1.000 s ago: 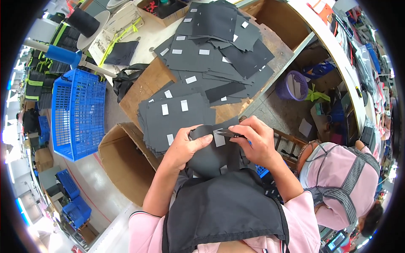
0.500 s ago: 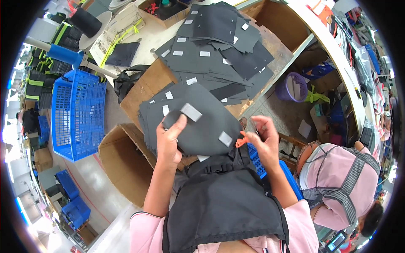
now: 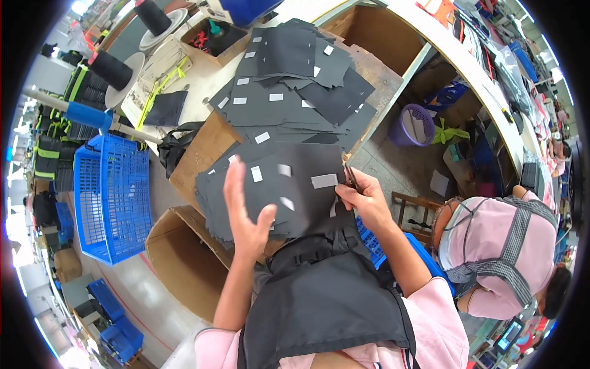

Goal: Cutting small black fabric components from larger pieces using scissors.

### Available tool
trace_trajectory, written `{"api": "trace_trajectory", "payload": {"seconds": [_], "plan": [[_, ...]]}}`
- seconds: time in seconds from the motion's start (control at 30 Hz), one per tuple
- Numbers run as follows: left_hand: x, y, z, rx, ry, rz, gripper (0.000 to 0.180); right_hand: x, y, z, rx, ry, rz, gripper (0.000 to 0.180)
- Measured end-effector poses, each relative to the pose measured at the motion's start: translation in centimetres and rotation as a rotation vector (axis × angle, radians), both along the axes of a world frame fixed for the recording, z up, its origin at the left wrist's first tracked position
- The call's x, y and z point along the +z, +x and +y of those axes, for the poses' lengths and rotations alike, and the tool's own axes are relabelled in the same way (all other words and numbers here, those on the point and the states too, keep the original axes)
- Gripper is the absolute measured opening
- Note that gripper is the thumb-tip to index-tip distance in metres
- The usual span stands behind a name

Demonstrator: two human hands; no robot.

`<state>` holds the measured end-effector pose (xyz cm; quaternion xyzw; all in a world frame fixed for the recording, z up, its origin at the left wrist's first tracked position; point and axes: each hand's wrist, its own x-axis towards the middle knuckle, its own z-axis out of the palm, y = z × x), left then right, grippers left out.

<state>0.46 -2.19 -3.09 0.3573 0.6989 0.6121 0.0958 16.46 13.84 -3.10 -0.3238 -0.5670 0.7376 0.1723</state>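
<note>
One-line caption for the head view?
Left hand open over stacked black fabric pieces; right hand pinches the stack's edge.

Left hand [image 3: 246,212] flat above dark fabric pieces [image 3: 276,190], right hand [image 3: 362,197] pinching their edge, blue crate [image 3: 110,197] alongside

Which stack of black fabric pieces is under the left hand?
The near stack at the wooden table's front edge; the left hand hovers over it. The other stack lies farther back.

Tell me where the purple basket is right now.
In the head view, the purple basket sits on the floor at upper right, just right of the wooden table heaped with dark fabric pieces, below the long white bench.
</note>
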Motion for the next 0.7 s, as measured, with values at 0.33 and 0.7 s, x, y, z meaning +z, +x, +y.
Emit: {"api": "trace_trajectory", "payload": {"seconds": [0.33, 0.7], "plan": [[3.0, -0.7, 1.9, -0.564, -0.336, -1.034, 0.042, 1.2, -1.3, -0.4, 0.219, 0.105, -0.032, 0.014], [2.0, 1.5, 1.2, -0.336, -0.138, -1.138, 0.04, 1.2, -0.5, -3.8, -0.057, 1.093, -0.018, 0.036]]}}
